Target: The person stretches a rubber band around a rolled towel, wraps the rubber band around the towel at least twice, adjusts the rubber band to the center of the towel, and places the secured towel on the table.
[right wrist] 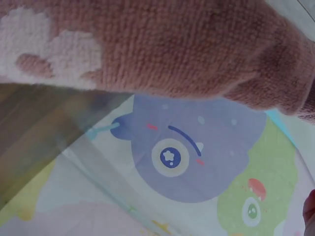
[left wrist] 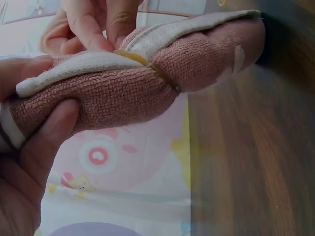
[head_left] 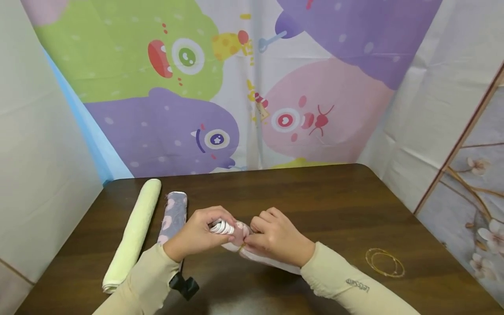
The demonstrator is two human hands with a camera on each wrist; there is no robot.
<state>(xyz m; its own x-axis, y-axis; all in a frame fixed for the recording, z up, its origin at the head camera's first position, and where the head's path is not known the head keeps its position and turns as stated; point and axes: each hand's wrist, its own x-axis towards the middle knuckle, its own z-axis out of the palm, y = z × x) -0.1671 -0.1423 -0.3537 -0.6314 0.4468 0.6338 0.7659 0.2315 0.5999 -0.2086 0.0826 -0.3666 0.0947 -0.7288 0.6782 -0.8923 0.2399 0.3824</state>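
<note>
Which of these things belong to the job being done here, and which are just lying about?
Seemingly in the job:
pink rolled towel, being held
yellow band around it

Lying on the table, perhaps for similar work:
pale yellow rolled towel
grey-and-pink rolled towel
thin yellowish loops
</note>
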